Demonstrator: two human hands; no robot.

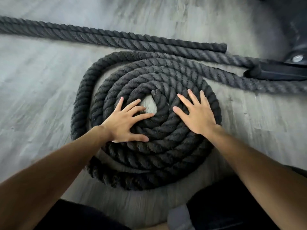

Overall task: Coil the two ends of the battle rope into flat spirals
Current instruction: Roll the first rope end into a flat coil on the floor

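Left hand (123,123) — flat, palm down, fingers spread apart, pressed on the left-centre turns of the spiral (149,123); it grips nothing. Its fingertips reach the edge of the small bare gap (150,107) at the spiral's centre, where the floor shows through. Thumb lies along a turn nearer the person.

Right hand (195,115) — also flat and splayed, palm down on the right-centre turns, clamped on nothing. Fingers point away from the person, thumb toward the centre gap. The two hands sit on either side of the centre, apart from each other.

The spiral is the dark twisted battle rope (191,52) wound flat on the grey wood-grain floor (33,90). Inner turns lie tight against one another; the outermost turn stands off on the left and near sides, floor visible in the gap. The inner tip of the rope sits at the far edge of the centre gap.

Beyond the spiral, on its far side, two runs of rope lie side by side, stretching to the left edge of view. One ends in a capped tip (223,48). The rope passes through a black strap (279,72) fixed at a dark anchor with a metal bolt (297,58), far right.

Edges of the view are motion-blurred.
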